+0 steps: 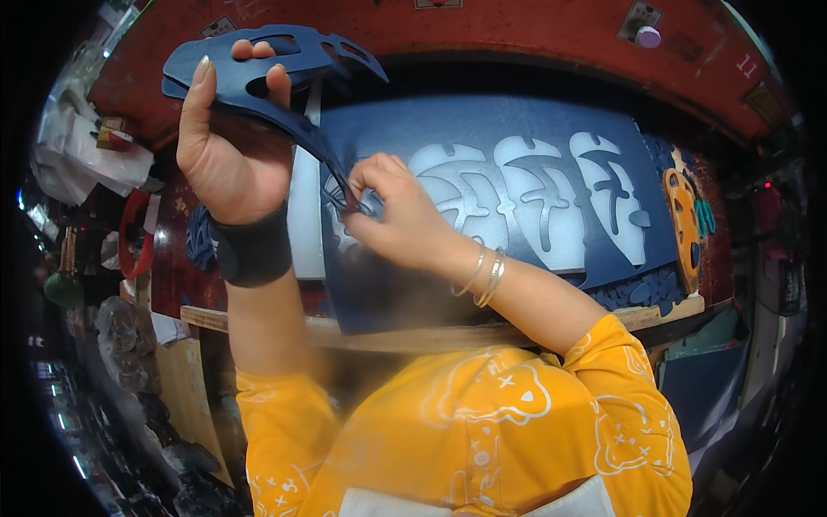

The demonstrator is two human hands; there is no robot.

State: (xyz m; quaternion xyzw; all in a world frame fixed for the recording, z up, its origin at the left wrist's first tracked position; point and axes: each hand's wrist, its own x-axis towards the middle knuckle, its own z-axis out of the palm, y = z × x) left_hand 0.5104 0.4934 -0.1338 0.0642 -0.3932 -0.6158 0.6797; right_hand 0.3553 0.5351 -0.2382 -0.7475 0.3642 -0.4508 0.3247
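Raised at the upper left, my left hand [234, 159] grips several dark blue cut-out pieces [233, 84] of thin sheet material, with curved edges and openings. The fingers come through an opening and the thumb presses on the near side. The pieces arch down to my right hand [394, 211], whose fingers are closed in a pinch at their lower end. Under that hand lies a large dark blue sheet [379, 297] with several shaped holes, through which a white board [564, 237] shows. Small strips of blue remain inside the holes.
A red machine body [534, 34] with a pale purple knob [648, 36] spans the far side. To the right are an orange shaped frame [680, 228], teal looped handles [705, 219] and small blue scraps [642, 289]. A wooden edge [413, 339] runs along the front.
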